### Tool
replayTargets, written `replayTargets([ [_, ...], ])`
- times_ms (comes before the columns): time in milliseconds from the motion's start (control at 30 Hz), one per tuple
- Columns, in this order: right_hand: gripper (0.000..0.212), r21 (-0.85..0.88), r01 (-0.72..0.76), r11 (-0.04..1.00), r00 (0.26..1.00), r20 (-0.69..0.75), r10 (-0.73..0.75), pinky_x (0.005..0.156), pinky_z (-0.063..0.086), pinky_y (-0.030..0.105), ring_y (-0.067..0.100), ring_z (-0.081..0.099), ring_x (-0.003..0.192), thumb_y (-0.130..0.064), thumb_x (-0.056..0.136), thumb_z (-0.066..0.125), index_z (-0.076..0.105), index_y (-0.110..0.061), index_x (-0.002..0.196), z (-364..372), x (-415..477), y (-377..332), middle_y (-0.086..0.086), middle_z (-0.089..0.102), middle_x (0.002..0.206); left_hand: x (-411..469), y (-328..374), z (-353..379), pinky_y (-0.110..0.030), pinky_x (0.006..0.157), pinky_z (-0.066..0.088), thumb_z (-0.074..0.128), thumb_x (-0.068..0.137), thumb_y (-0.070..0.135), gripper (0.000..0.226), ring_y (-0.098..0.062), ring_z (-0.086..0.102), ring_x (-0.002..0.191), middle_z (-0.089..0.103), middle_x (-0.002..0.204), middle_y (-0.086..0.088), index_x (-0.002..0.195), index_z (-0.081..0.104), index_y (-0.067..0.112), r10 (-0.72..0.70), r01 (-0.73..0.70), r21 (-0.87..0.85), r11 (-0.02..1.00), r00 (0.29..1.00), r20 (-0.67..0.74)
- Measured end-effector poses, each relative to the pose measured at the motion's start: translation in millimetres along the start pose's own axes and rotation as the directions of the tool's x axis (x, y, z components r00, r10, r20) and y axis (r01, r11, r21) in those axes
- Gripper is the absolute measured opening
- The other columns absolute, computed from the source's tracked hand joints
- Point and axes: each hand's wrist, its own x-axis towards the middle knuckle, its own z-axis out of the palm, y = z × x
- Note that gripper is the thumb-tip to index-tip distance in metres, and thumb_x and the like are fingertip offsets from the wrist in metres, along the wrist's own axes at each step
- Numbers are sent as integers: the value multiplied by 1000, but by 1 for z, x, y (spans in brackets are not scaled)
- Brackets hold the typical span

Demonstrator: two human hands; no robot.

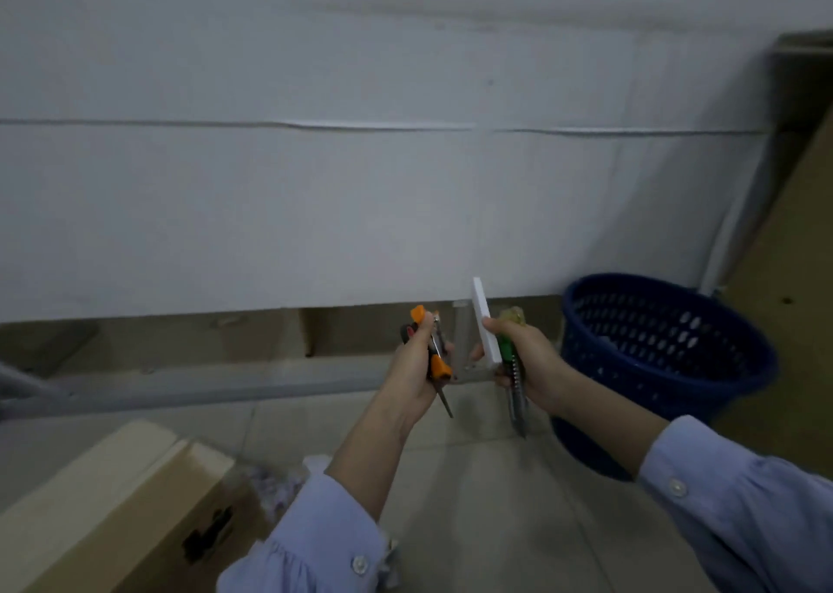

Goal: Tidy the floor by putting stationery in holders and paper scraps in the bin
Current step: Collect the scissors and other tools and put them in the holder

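Note:
My left hand (412,367) grips orange-handled scissors (437,364) with the blades pointing down, together with another dark tool. My right hand (529,362) holds a bundle: a flat white bar (486,319) sticking upward, and a green-and-yellow utility knife (514,373) whose metal end hangs below the fist. Both hands are raised in front of the white wall, side by side. A blue mesh bin (676,353) stands on the floor just right of my right hand. Crumpled paper scraps (275,486) lie on the floor by my left sleeve.
A cardboard box (121,511) sits at the lower left. A grey pipe (203,389) runs along the base of the wall. Brown board panels (784,276) lean at the right. The floor is tiled.

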Motion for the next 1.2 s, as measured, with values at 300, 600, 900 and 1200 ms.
replayTargets([
  [300, 30, 25, 135, 991, 959, -256, -124, 42, 34, 25, 15, 40, 44, -33, 80, 75, 55, -11, 73, -102, -38, -62, 5, 50, 58, -2, 5, 128, -27, 52, 44, 49, 94, 45, 38, -17, 52, 54, 56, 60, -5, 82, 56, 9, 85, -86, 81, 993, 996, 10],
  [600, 23, -8, 322, 947, 858, -421, -295, 43, 43, 23, 14, 59, 49, -8, 78, 77, 59, -9, 93, -223, -95, -160, 9, 63, 75, -26, 7, 273, -24, 52, 47, 49, 94, 43, 37, -14, 50, 56, 53, 72, -7, 91, 51, 6, 148, -157, 113, 981, 985, 90],
  [900, 24, -154, 430, 889, 766, -459, -450, 50, 45, 21, 12, 58, 60, -1, 78, 73, 65, -6, 100, -303, -107, -209, 9, 65, 82, -36, 9, 385, -25, 51, 47, 49, 96, 37, 31, -14, 50, 56, 53, 74, -7, 97, 51, 6, 213, -232, 136, 963, 967, 142],
  [1200, 27, -153, 572, 806, 610, -578, -542, 44, 45, 16, 9, 61, 57, -17, 72, 83, 68, -9, 94, -325, -61, -261, 6, 68, 77, 9, 43, 466, -24, 51, 47, 45, 96, 46, 40, -14, 50, 54, 53, 74, -7, 92, 52, 7, 307, -357, 164, 920, 913, 267],
])
